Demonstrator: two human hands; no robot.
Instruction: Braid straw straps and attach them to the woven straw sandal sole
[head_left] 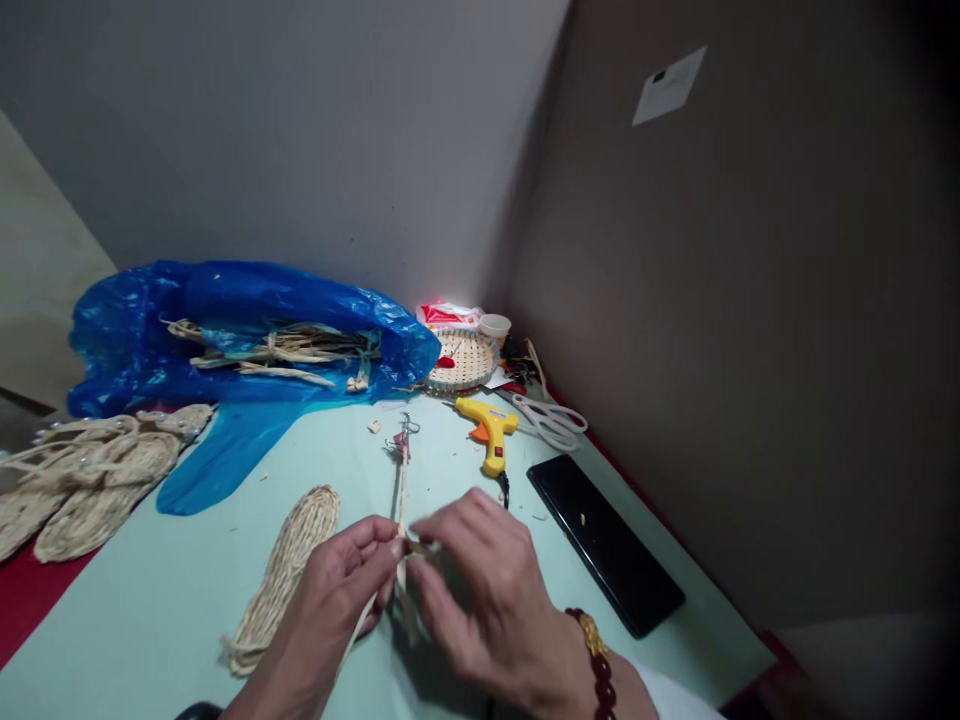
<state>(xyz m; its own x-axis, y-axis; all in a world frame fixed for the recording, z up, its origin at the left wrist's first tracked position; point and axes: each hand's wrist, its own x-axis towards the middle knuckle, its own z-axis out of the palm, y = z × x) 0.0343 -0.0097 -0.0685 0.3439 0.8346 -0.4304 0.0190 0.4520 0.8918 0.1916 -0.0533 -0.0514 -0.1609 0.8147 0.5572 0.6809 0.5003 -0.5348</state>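
My left hand (341, 585) and my right hand (480, 590) meet low in the middle of the view, both pinching thin pale straw strands (403, 500). The strands run away from me to a small metal clip (403, 437) lying on the pale green table (150, 600). Just left of my left hand lies a woven straw sole (289, 570). A dark beaded bracelet (598, 655) is on my right wrist.
A yellow glue gun (491, 432), white scissors (551, 420) and a black phone (606, 543) lie to the right. At the back are a blue plastic bag of straw (225, 335) and a round woven basket (461, 360). Finished straw sandals (82, 480) lie far left. Walls close in behind and right.
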